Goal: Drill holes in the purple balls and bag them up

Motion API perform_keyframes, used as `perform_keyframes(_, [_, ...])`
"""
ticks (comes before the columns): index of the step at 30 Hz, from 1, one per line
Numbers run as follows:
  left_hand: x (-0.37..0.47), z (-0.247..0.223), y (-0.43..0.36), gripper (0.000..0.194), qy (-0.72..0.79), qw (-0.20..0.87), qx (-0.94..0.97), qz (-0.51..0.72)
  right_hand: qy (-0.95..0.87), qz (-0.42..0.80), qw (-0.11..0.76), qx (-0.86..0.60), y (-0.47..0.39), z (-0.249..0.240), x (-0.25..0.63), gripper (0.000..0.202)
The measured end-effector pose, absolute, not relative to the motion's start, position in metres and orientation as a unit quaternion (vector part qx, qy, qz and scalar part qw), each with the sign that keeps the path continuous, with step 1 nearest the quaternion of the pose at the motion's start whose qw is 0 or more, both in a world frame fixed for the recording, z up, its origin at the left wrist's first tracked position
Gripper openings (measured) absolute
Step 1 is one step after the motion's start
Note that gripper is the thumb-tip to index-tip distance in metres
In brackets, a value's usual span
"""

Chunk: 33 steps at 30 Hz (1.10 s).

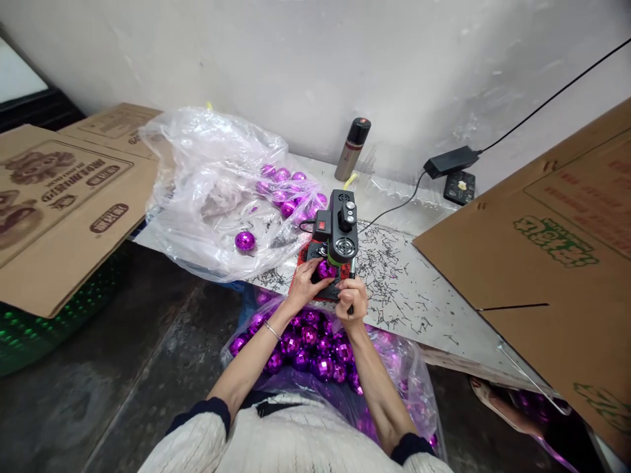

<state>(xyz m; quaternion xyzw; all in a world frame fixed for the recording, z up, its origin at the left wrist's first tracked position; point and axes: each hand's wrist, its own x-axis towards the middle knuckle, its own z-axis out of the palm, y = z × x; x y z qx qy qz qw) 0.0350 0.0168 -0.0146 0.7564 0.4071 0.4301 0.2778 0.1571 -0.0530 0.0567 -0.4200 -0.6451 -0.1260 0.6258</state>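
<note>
My left hand [306,284] is closed around a shiny purple mirror ball [327,269] and holds it under the head of a small black bench drill press [344,226]. Beneath the ball lies the machine's black and red base [325,290]. On the machine's right side my right hand [351,301] is wrapped round the black-gripped lever [351,269]. The tool tip above the ball is hidden from this angle. Below my forearms a clear plastic bag [419,368] holds several more purple mirror balls [310,336].
An open plastic bag [217,151] with several purple balls [288,190] lies left; one ball [245,241] sits apart. Behind stand a spray can [353,150] and power adapter [451,161]. Black shavings [384,269] litter the table. Cardboard boxes [73,177] flank both sides.
</note>
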Motion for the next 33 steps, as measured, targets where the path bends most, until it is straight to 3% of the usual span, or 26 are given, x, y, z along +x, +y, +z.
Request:
perform_keyframes(8, [0.021, 0.0, 0.003, 0.058, 0.384, 0.282, 0.751, 0.457, -0.583, -0.062, 0.645, -0.491, -0.056, 0.127, 0.151, 0.03])
perform_keyframes(14, [-0.072, 0.043, 0.028, 0.062, 0.502, 0.116, 0.709, 0.481, -0.591, -0.077, 0.642, -0.483, -0.059, 0.117, 0.15, 0.03])
perform_keyframes(17, [-0.118, 0.055, 0.075, 0.065, 0.63, 0.047, 0.642, 0.435, -0.593, -0.086, 0.637, -0.485, -0.06, 0.108, 0.15, 0.031])
perform_keyframes(21, [-0.145, 0.047, 0.117, 0.058, 0.669, 0.087, 0.672, 0.306, -0.591, -0.096, 0.633, -0.491, -0.06, 0.106, 0.151, 0.03])
perform_keyframes(28, [-0.109, 0.052, 0.148, 0.043, 0.623, 0.066, 0.715, 0.31, -0.597, -0.087, 0.636, -0.481, -0.063, 0.102, 0.153, 0.028])
perform_keyframes(33, [-0.03, 0.065, 0.187, 0.025, 0.55, 0.123, 0.803, 0.194, -0.609, -0.087, 0.63, -0.474, -0.064, 0.097, 0.155, 0.027])
